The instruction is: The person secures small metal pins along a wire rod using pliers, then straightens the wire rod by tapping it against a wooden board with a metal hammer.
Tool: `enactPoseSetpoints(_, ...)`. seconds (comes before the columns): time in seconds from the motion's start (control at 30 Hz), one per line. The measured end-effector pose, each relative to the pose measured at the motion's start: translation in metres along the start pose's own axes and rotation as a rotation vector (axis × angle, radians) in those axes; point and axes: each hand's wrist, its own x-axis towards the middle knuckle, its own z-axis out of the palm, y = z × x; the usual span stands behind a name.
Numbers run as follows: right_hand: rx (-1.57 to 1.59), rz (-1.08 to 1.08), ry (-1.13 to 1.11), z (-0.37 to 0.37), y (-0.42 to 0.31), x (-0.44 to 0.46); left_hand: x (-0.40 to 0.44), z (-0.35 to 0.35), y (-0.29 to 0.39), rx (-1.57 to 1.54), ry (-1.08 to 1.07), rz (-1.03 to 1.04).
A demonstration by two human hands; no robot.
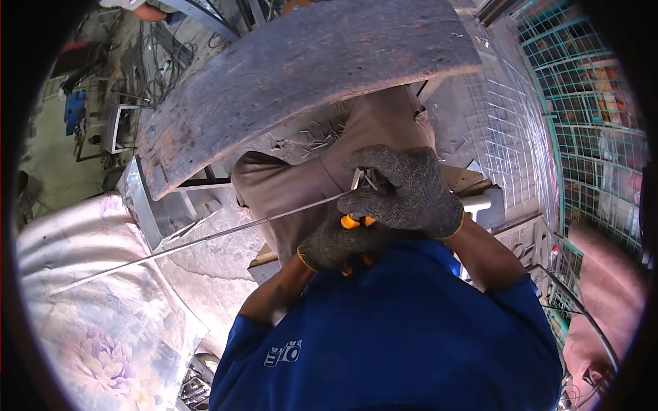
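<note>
Both hands wear dark grey knit gloves with yellow cuffs, close together over my lap. My right hand (411,195) is closed, its thumb and fingers curled around the end of a long thin metal strip (226,233). Short bright metal pieces (367,178) show between those fingers; how they join the strip is unclear. The strip slants from there down to the far left. Just below, my left hand (336,243) is wrapped around a tool with orange handles (353,221); its working end is hidden behind the right hand.
A worn dark board (322,75) spans the space beyond my knees. Short metal offcuts (317,133) litter the floor beneath it. Flower-patterned cloth (96,308) lies at left, below the strip. Green wire mesh (582,116) stands at right. Part of another person's arm (149,12) shows at top left.
</note>
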Motion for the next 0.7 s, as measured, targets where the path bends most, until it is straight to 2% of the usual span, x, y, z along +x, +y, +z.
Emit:
enactPoseSetpoints(0.03, -0.027, -0.077, 0.018, 0.004, 0.005, 0.000, 0.010, -0.016, -0.022, 0.002, 0.004, -0.002)
enactPoseSetpoints(0.1, -0.057, -0.158, 0.043, 0.004, 0.002, 0.003, 0.039, -0.060, -0.082, -0.106, -0.468, 0.301)
enactPoseSetpoints(0.13, -0.004, -0.075, 0.058, 0.002, -0.007, 0.005, 0.031, -0.054, -0.070, -0.103, -0.469, 0.300)
enactPoseSetpoints(0.2, 0.047, 0.012, 0.077, -0.002, -0.014, 0.007, 0.005, -0.028, -0.024, -0.173, -0.061, -0.024)
enactPoseSetpoints(0.23, 0.026, 0.021, 0.021, -0.003, -0.014, 0.007, -0.001, -0.020, -0.010, -0.170, -0.066, -0.025)
enactPoseSetpoints(0.27, 0.006, 0.029, -0.035, -0.004, -0.014, 0.008, -0.006, -0.014, 0.000, -0.016, 0.046, -0.005)
enactPoseSetpoints(0.3, 0.007, 0.034, -0.033, -0.002, -0.014, 0.006, -0.008, -0.010, 0.005, 0.136, 0.157, 0.012)
enactPoseSetpoints(0.33, -0.063, -0.024, -0.012, 0.001, -0.013, 0.004, 0.000, -0.015, -0.008, 0.134, 0.156, 0.008)
enactPoseSetpoints(0.4, -0.126, -0.085, -0.003, 0.004, -0.013, 0.002, 0.023, -0.031, -0.046, 0.733, 0.396, 0.814)
enactPoseSetpoints(0.47, -0.162, 0.274, -0.144, 0.003, -0.014, 0.005, 0.023, -0.034, -0.037, 0.678, 0.408, 0.755)
enactPoseSetpoints(0.57, -0.129, 0.212, -0.060, 0.012, -0.001, 0.004, 0.020, -0.037, -0.018, 0.506, 0.407, 0.582)
enactPoseSetpoints(0.63, -0.072, 0.228, -0.095, 0.007, 0.002, -0.001, 0.015, -0.041, -0.026, 0.440, 0.412, 0.508)
enactPoseSetpoints(0.7, -0.020, 0.234, -0.112, 0.004, 0.005, -0.001, 0.019, -0.056, -0.044, -0.193, 0.345, 0.319)
